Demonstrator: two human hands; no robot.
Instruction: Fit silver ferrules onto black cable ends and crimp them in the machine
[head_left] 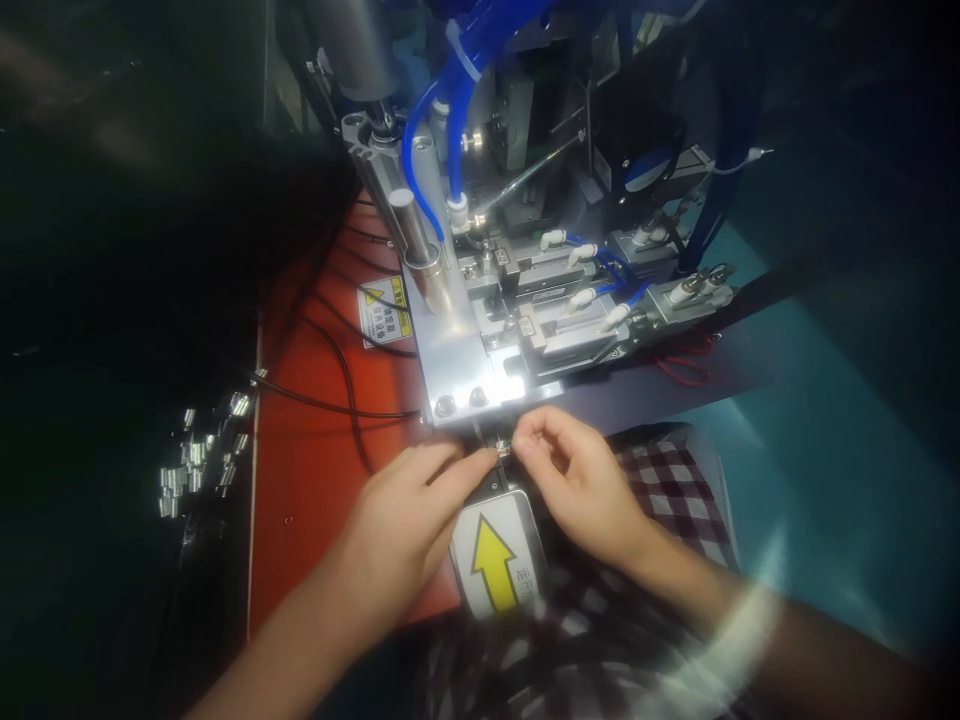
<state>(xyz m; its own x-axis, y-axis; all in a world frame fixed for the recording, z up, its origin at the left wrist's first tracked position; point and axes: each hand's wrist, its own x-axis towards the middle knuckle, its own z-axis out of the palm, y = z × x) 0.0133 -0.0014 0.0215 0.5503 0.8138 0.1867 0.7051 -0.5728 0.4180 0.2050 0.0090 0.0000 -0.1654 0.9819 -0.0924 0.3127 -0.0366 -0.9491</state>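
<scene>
A small shiny metal part (503, 448) sits between my fingertips at the front edge of the machine's bright metal plate (457, 360). My left hand (420, 500) reaches in from the left, its thumb tip on the part and its other fingers curled, partly hidden by the plate. From the right, my right hand (577, 485) pinches at the part's other side with thumb and forefinger. Its exact shape is too small to make out. Just below lies a white plate with a yellow arrow (495, 565).
Behind stand pneumatic cylinders (574, 330) with blue hoses (461, 90) and a vertical metal post (416, 235). Black cables (349, 385) cross the orange surface (300, 570), near a warning label (386, 312). Several shiny metal pieces (196, 455) lie at left. Checkered cloth (667, 490) shows at right.
</scene>
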